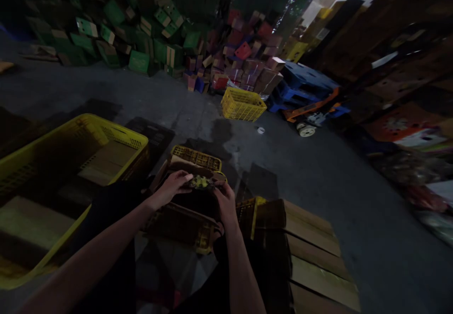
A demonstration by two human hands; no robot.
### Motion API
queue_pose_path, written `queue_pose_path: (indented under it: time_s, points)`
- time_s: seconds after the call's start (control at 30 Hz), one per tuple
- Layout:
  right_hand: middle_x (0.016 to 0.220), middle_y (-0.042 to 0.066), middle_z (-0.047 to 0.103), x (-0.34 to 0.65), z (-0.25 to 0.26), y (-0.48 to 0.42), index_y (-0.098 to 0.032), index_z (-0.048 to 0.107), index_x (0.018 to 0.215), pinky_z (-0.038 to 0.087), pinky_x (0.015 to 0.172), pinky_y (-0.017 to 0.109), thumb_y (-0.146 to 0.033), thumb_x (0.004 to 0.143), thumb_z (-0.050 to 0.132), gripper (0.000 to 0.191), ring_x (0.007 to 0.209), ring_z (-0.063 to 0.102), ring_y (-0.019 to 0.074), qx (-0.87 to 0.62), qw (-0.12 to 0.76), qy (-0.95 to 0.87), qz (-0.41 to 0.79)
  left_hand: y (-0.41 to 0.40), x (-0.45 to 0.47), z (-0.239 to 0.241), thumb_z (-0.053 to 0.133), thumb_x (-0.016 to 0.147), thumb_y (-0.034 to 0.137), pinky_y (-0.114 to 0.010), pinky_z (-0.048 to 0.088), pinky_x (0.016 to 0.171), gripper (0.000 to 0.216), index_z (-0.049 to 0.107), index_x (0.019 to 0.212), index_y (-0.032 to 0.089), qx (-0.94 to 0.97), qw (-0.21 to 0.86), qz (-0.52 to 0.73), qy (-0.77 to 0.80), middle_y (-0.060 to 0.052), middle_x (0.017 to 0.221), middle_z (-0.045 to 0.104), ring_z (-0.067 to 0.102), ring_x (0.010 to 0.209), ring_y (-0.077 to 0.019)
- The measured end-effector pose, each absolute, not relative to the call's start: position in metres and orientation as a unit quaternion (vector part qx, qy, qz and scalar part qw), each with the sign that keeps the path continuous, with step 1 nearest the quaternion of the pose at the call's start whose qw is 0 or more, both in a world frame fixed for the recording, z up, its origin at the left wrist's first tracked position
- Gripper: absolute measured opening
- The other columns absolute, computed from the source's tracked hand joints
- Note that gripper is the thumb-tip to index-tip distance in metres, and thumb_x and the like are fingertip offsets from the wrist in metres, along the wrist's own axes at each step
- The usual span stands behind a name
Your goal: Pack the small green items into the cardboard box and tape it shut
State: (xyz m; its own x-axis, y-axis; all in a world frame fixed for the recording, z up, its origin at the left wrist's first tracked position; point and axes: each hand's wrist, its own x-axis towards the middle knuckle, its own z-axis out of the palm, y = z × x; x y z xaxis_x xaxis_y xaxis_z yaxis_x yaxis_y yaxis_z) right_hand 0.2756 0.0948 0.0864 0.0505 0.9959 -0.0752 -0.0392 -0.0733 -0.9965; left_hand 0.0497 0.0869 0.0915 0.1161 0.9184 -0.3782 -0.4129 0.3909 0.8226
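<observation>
Both hands meet over an open cardboard box (184, 165), holding a small clear, shiny pack of yellow-green pieces (201, 182). My left hand (174, 186) pinches its left end between thumb and fingers. At the right end, my right hand (225, 199) grips it with bent fingers. Dim light and blur hide what the pieces are. The box rests on a yellow plastic crate (196, 156) between my knees, and its inside is too dark to make out.
A big yellow crate (116, 135) with cardboard inside stands at left. Several folded cartons (318, 262) lie at right. Farther off are a small yellow crate (243, 105), blue pallets (307, 80), an orange pallet jack (311, 106) and heaped green boxes (139, 61).
</observation>
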Motion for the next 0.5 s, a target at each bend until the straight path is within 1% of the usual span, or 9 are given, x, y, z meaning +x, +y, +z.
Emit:
queue_pose_path:
  time_s: [0.07, 0.13, 0.23, 0.3, 0.37, 0.43, 0.5]
  points:
    - [0.105, 0.003, 0.077, 0.2753, 0.0879, 0.0935, -0.025, 0.071, 0.082, 0.051, 0.086, 0.034, -0.043, 0.068, 0.086, 0.028, 0.097, 0.067, 0.0247, -0.512, 0.495, -0.47, 0.521, 0.0865, 0.0506, 0.0935, 0.089, 0.068, 0.054, -0.04, 0.062, 0.082, 0.048, 0.064, 0.092, 0.02, 0.285, 0.673, 0.485, 0.479, -0.003, 0.09, 0.066, 0.069, 0.087, -0.0206]
    - [0.111, 0.004, 0.077, 0.2747, 0.0894, 0.0925, -0.025, 0.073, 0.083, 0.052, 0.088, 0.035, -0.041, 0.069, 0.085, 0.023, 0.101, 0.067, 0.0262, -0.502, 0.49, -0.478, 0.529, 0.0862, 0.0505, 0.0943, 0.089, 0.068, 0.052, -0.033, 0.06, 0.077, 0.046, 0.064, 0.091, 0.02, 0.302, 0.651, 0.495, 0.49, -0.002, 0.09, 0.064, 0.067, 0.088, -0.0195]
    - [0.109, 0.004, 0.077, 0.273, 0.0909, 0.0917, -0.025, 0.076, 0.082, 0.054, 0.086, 0.035, -0.036, 0.072, 0.08, 0.016, 0.101, 0.068, 0.0266, -0.5, 0.489, -0.448, 0.557, 0.0868, 0.0489, 0.0926, 0.087, 0.069, 0.048, -0.023, 0.053, 0.067, 0.042, 0.065, 0.092, 0.021, 0.337, 0.626, 0.489, 0.505, -0.001, 0.091, 0.064, 0.065, 0.085, -0.0176]
    - [0.101, 0.004, 0.078, 0.272, 0.0914, 0.0915, -0.025, 0.077, 0.081, 0.055, 0.082, 0.034, -0.036, 0.072, 0.078, 0.014, 0.097, 0.068, 0.0258, -0.506, 0.493, -0.406, 0.579, 0.0876, 0.0476, 0.0905, 0.085, 0.07, 0.046, -0.022, 0.049, 0.063, 0.04, 0.065, 0.094, 0.022, 0.368, 0.607, 0.484, 0.512, 0.0, 0.092, 0.065, 0.064, 0.081, -0.0167]
    - [0.096, 0.004, 0.077, 0.272, 0.0916, 0.0912, -0.025, 0.078, 0.083, 0.056, 0.079, 0.034, -0.038, 0.072, 0.078, 0.017, 0.093, 0.069, 0.0252, -0.509, 0.497, -0.381, 0.59, 0.0884, 0.0467, 0.0887, 0.083, 0.071, 0.042, -0.023, 0.049, 0.065, 0.037, 0.067, 0.096, 0.022, 0.406, 0.578, 0.489, 0.512, -0.001, 0.096, 0.067, 0.064, 0.083, -0.0177]
    - [0.098, 0.004, 0.078, 0.2732, 0.0916, 0.0907, -0.025, 0.079, 0.088, 0.056, 0.081, 0.034, -0.039, 0.071, 0.081, 0.022, 0.094, 0.069, 0.0252, -0.508, 0.494, -0.398, 0.583, 0.0887, 0.0465, 0.0876, 0.083, 0.071, 0.037, -0.026, 0.052, 0.075, 0.037, 0.069, 0.102, 0.021, 0.434, 0.56, 0.5, 0.498, -0.004, 0.103, 0.07, 0.066, 0.093, -0.0209]
    - [0.101, 0.005, 0.079, 0.275, 0.0915, 0.0903, -0.025, 0.08, 0.092, 0.055, 0.084, 0.035, -0.04, 0.071, 0.083, 0.026, 0.097, 0.069, 0.0259, -0.508, 0.486, -0.434, 0.564, 0.0883, 0.047, 0.0868, 0.083, 0.071, 0.032, -0.03, 0.053, 0.085, 0.048, 0.069, 0.116, 0.022, 0.441, 0.57, 0.505, 0.475, -0.007, 0.114, 0.071, 0.066, 0.107, -0.0248]
